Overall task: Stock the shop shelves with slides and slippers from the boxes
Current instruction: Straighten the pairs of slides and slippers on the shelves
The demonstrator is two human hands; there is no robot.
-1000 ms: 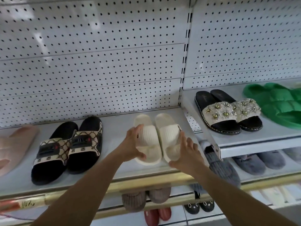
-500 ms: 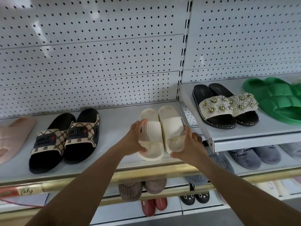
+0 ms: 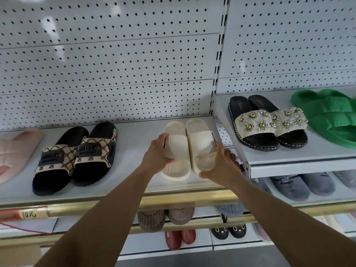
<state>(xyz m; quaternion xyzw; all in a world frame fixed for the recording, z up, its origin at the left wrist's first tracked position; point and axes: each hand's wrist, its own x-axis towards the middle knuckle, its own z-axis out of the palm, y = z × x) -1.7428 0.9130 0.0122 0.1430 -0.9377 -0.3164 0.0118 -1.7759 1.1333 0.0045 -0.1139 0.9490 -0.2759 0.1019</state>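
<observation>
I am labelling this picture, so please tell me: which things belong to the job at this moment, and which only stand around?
In the job:
cream slides
left hand
right hand
shelf

Standing around:
black patterned slides
flower-trimmed slides
green slides
pink slipper
grey slippers

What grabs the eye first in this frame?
Two bare hands at centre: the left hand and right hand each grip one of the cream slides sitting side by side on the grey shelf. To their left stands a black pair with patterned beige straps. On the higher shelf at right sit black slides with jewelled flower straps, and bright green slides run out of the right edge.
</observation>
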